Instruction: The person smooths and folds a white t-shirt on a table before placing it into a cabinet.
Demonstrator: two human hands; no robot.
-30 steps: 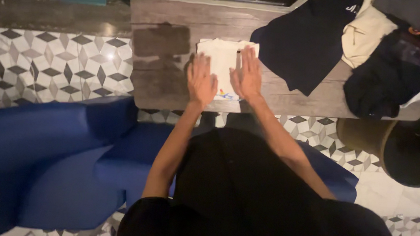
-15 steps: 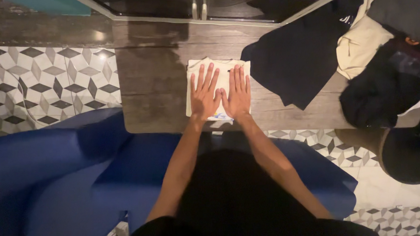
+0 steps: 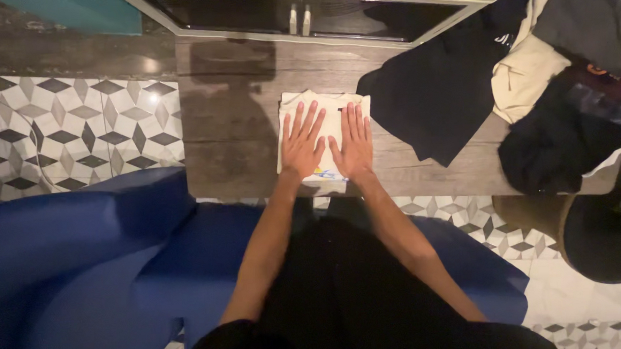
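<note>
Both hands lie flat, palms down, on a folded white garment [image 3: 323,104] on the wooden table [image 3: 232,143]. The left hand [image 3: 301,145] has its fingers spread wide; the right hand [image 3: 353,145] keeps its 4 fingers close together. Beyond the right fingertips, a dark navy garment [image 3: 432,92] lies spread.

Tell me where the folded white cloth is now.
In the head view, the folded white cloth lies on the wooden table, under the left hand and right hand, left of the dark blue garment.
</note>
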